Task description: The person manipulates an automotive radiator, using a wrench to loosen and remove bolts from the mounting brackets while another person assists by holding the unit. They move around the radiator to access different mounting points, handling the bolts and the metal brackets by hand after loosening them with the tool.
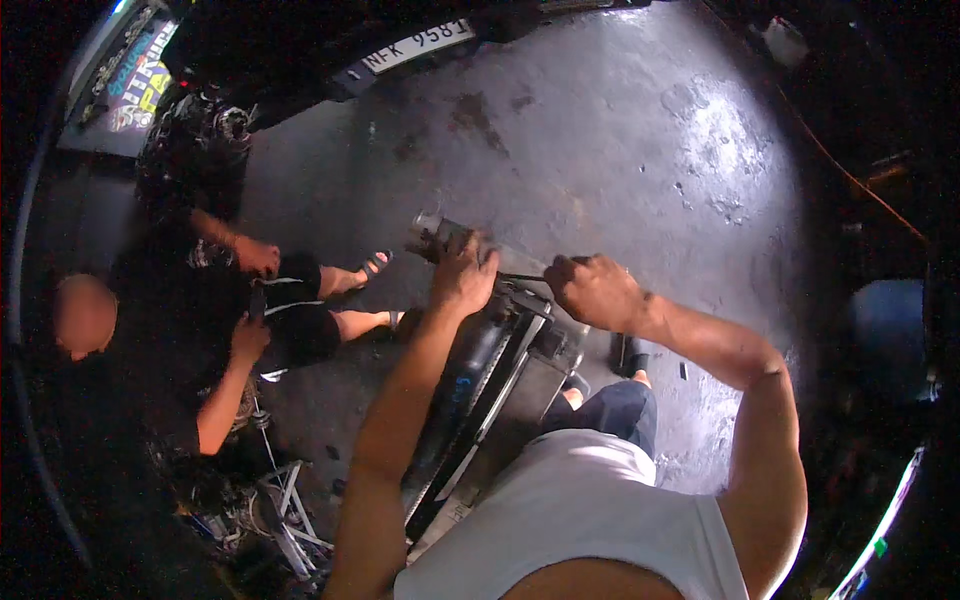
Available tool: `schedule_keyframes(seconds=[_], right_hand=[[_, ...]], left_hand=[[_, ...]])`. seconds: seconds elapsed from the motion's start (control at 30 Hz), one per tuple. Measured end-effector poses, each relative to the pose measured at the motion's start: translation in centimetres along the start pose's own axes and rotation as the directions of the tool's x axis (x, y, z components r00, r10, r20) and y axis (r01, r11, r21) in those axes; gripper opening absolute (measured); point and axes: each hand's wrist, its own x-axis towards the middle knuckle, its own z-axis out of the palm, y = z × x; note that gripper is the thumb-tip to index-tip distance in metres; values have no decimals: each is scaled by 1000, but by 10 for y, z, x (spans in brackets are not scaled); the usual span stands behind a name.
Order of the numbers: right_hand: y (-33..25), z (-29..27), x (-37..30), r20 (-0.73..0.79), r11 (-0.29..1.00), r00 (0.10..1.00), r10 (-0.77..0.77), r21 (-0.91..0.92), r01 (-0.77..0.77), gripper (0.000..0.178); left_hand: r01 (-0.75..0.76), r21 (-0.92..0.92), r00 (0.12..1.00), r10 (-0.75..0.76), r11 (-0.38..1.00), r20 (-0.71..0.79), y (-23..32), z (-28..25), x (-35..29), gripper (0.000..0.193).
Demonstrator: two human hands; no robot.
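A long black part with a toothed metal edge, which looks like a car radiator (462,385), stretches from beside my body toward my hands. At its far end my left hand (466,277) is closed, its fingers curled down beside a grey metal piece (428,228); what they grip is hidden. My right hand (597,293) is closed around one end of a thin dark rod-like tool (524,277). That tool runs across the part's far end toward my left hand. Its tip is too dark to make out.
On the left a person (150,340) in dark clothes sits close by, holding a small dark object (257,298). A vehicle's dark bumper with a plate (418,46) is at the far edge. A metal frame (290,510) stands lower left. An orange cable (850,178) lies at right.
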Motion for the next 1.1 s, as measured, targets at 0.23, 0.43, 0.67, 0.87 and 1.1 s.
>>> schedule_keyframes(seconds=[0.23,0.43,0.67,0.87,1.1], right_hand=[[62,87,35,231,961,945,231,97,-259,12],[122,121,108,98,988,994,41,-154,-26,11],[137,119,40,225,891,972,71,423,-163,23],[-2,121,-65,97,4,610,787,987,-162,28],[-30,164,-75,-4,67,303,953,978,-197,21]], left_hand=[[239,-501,944,-78,832,321,5,-20,13,23],[560,-372,791,-345,740,505,16,-38,27,29],[406,-526,678,140,747,722,-21,-30,60,35],[-277,-243,419,345,930,840,8,-24,92,33],[-398,-229,268,352,888,897,14,-22,112,40]])
